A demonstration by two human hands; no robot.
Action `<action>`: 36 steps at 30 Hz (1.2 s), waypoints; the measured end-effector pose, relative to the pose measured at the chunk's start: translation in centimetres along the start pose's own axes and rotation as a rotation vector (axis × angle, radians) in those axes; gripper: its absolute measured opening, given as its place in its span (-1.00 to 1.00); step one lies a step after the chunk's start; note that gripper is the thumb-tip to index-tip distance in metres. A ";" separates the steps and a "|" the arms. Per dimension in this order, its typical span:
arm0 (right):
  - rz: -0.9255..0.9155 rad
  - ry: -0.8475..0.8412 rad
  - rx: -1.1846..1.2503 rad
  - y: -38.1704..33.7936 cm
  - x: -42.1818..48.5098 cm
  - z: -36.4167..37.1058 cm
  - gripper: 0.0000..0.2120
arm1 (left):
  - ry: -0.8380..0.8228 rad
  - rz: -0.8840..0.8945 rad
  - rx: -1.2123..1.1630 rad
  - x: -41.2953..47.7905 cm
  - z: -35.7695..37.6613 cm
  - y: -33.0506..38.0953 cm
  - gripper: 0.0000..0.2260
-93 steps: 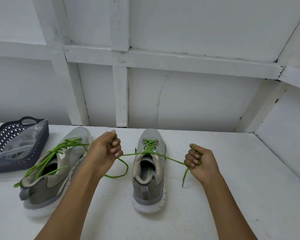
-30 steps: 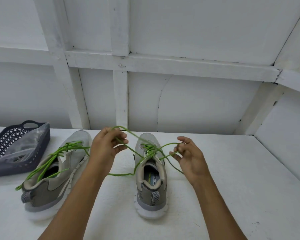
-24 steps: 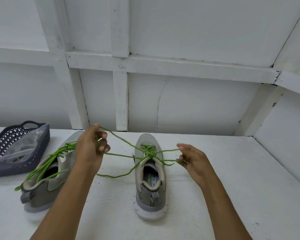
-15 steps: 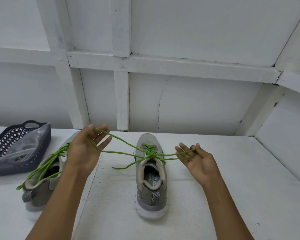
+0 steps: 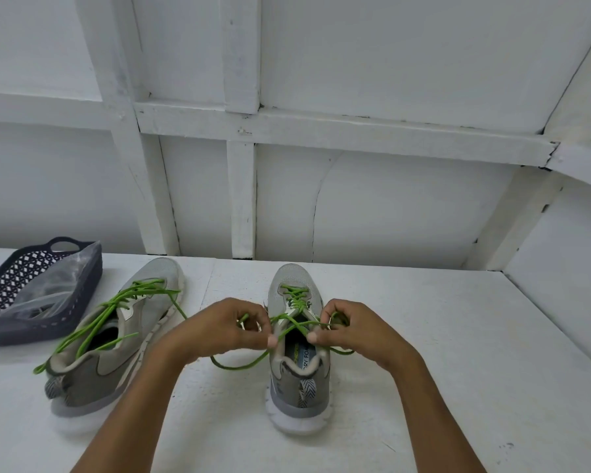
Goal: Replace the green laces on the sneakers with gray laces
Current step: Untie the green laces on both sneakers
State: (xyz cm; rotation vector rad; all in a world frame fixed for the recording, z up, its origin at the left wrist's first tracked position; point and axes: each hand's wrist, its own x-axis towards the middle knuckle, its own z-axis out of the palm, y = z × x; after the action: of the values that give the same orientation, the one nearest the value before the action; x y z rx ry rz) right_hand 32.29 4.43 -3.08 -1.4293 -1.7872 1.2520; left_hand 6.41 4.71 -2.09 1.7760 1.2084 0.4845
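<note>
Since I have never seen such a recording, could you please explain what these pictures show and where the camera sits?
No machine here: a person works with bare hands, filmed by one wide camera worn on the head, looking down. On the white table lie two gray sneakers, the middle sneaker and a second sneaker left of it, both green-laced, beside a dark basket holding a clear plastic bag. The left hand and right hand each pinch the middle sneaker's green lace above its opening.

A dark plastic lattice basket (image 5: 21,332), clear plastic bag (image 5: 48,288) inside, sits far left on the white counter (image 5: 458,370), the left gray mesh sneaker (image 5: 116,363) beside it; left hand (image 5: 219,331) and right hand (image 5: 354,331) pinch the green cord lace (image 5: 296,297) over the central right gray sneaker (image 5: 297,387).
</note>
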 end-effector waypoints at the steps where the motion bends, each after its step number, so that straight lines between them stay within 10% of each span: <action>1: -0.002 -0.006 -0.035 -0.1 -0.1 -0.1 -0.69 | -0.021 0.008 0.034 0.0 0.2 0.1 -0.76; 11: 0.010 0.020 -0.207 -1.0 -0.9 -0.3 -0.84 | 0.012 0.040 0.214 0.2 0.8 1.0 -0.87; 20: -0.267 0.161 1.013 -0.8 -1.0 -1.9 -0.83 | 0.511 0.329 -0.505 -1.2 -1.0 1.7 -0.86; 31: 0.095 0.976 0.568 1.3 0.5 -0.9 -0.88 | 0.388 -0.160 0.221 0.9 0.7 -0.3 -0.81; 36: 0.126 0.938 0.299 2.2 0.2 -0.7 -0.94 | 0.231 -0.135 0.318 0.7 1.3 0.1 -0.66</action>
State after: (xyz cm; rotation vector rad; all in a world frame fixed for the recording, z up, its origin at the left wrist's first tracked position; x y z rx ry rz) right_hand 33.82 4.91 -4.73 -1.5809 -0.8523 0.6552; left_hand 7.71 4.75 -2.80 1.9236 1.6304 0.4457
